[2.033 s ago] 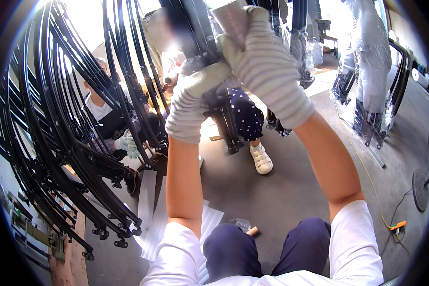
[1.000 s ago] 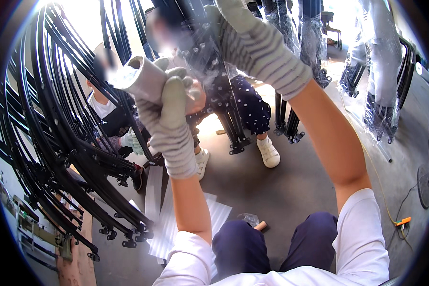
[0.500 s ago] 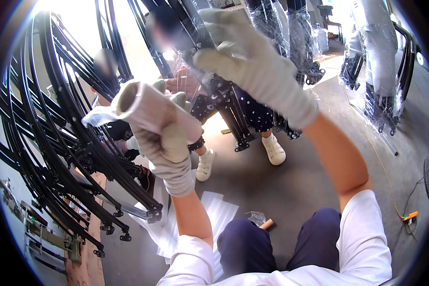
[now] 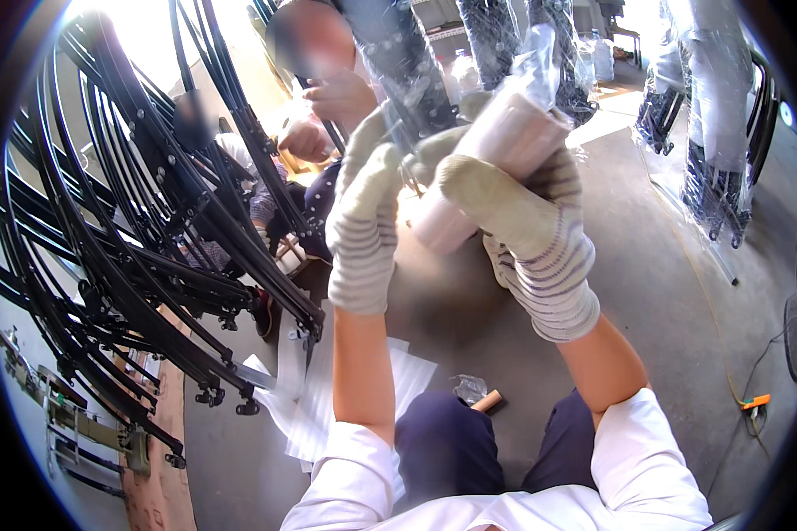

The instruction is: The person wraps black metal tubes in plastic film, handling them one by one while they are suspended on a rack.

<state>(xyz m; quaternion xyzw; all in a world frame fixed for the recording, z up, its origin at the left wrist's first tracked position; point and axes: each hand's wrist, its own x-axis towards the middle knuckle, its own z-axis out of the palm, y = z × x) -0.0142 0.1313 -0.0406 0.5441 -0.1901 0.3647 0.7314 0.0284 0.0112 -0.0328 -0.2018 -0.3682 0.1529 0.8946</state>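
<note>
A roll of clear plastic film (image 4: 505,146) is tilted in front of me, its loose end sticking up at the top. My right hand (image 4: 545,230), in a pale striped work glove, is closed round it, thumb across the near side. Left of the roll, my gloved left hand (image 4: 363,212) is raised with its fingers stretched upward, by the lower end of a film-wrapped bundle of black tubes (image 4: 398,57). Blur hides whether those fingertips touch the bundle. More pale glove shows between left hand and roll; whose it is I cannot tell.
Curved black metal frames (image 4: 150,195) crowd the left side. Behind them a person's bare hand (image 4: 341,97) is raised near the bundle. Film-wrapped bundles (image 4: 717,115) stand at right. White foam sheets (image 4: 328,389), a cardboard tube (image 4: 487,401) and an orange power socket (image 4: 756,402) lie on the floor.
The film roll has passed from my left hand to my right and moved rightward. My right hand has come down from the bundle; my left has swung right and up. The co-worker has shifted left.
</note>
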